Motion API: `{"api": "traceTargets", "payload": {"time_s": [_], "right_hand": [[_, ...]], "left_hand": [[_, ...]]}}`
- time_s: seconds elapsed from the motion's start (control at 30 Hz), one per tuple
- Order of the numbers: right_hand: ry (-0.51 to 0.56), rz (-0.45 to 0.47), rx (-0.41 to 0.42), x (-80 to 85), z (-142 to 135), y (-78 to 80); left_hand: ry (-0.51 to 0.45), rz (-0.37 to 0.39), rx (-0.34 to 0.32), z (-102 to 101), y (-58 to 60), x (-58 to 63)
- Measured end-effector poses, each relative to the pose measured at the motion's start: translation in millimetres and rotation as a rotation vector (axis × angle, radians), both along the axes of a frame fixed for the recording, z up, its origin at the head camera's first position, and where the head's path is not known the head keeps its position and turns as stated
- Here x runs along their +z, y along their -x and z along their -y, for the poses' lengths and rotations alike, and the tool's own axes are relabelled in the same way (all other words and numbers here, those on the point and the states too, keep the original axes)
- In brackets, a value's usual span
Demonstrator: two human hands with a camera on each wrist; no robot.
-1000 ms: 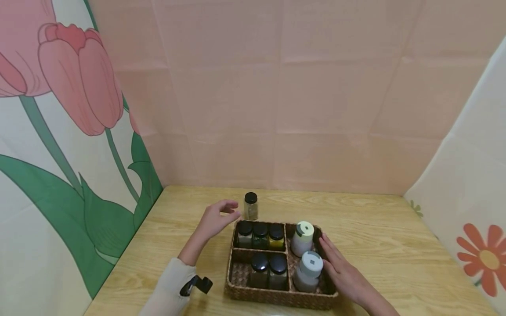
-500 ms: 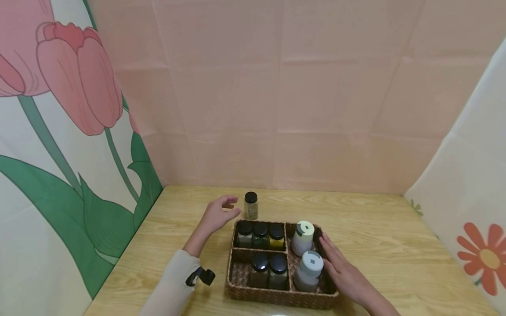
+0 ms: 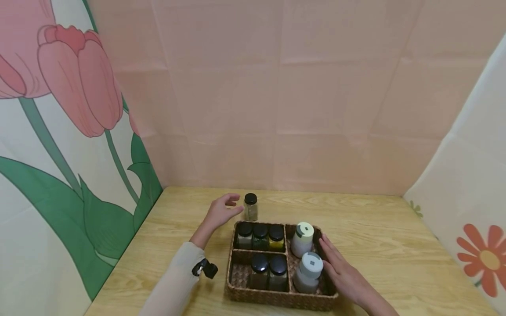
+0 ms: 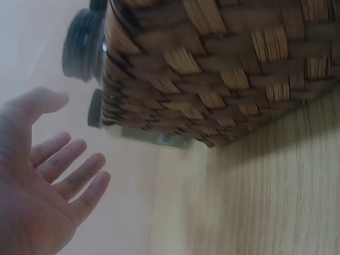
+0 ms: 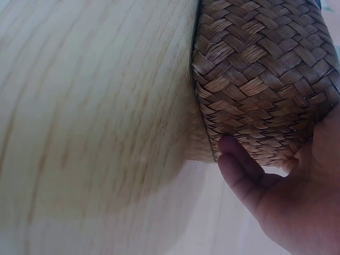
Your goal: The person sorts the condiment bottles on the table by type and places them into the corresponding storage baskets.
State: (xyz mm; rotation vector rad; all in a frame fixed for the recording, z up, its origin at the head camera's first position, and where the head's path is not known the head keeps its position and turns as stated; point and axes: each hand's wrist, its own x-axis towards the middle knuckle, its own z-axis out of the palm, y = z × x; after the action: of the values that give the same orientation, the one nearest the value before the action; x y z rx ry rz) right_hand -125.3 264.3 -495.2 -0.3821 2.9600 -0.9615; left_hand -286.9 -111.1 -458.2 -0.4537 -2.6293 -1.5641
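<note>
On the table stands a dark woven basket (image 3: pixel 282 299), split into compartments. Behind its back left part stands a small clear jar (image 3: pixel 251 211) with a black lid. My left hand (image 3: pixel 222 213) hovers just left of that jar, fingers apart and slightly bent, holding nothing. In the left wrist view, the left hand (image 4: pixel 45 191) is apart from the basket wall (image 4: pixel 228 79). My right hand (image 3: pixel 344 274) rests along the basket's right side. From the right wrist, the right hand's fingers (image 5: pixel 241 170) lie against the woven wall (image 5: pixel 255 85).
Several black-lidded jars (image 3: pixel 260 263) fill the two left compartments, with bare basket floor (image 3: pixel 239 276) at front left. The right compartment holds a yellow-topped shaker (image 3: pixel 303 239) and a white-topped shaker (image 3: pixel 309 272). A pink cloth (image 3: pixel 276 109) hangs behind the wooden table (image 3: pixel 387 237).
My left hand has moved slightly forward and up beside the lone jar, its forearm following. The right hand, the basket and the jars have stayed in place.
</note>
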Motion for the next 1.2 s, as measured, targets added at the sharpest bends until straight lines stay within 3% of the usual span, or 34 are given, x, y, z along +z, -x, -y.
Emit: {"api": "traceTargets", "payload": {"time_s": [0.33,0.63,1.2], "right_hand": [[0.008,0.009,0.0,1.7,-0.3,0.7],[-0.004,0.006,0.0,1.4,-0.6,-0.1],[-0.011,-0.01,-0.002,3.0,-2.2,-0.2]], "left_hand": [[0.052,0.025,-0.036,-1.5,16.6,-8.4],[0.076,0.07,-0.049,-4.8,23.0,-13.5],[0.125,0.083,-0.107,-22.4,41.5,-23.3]]}}
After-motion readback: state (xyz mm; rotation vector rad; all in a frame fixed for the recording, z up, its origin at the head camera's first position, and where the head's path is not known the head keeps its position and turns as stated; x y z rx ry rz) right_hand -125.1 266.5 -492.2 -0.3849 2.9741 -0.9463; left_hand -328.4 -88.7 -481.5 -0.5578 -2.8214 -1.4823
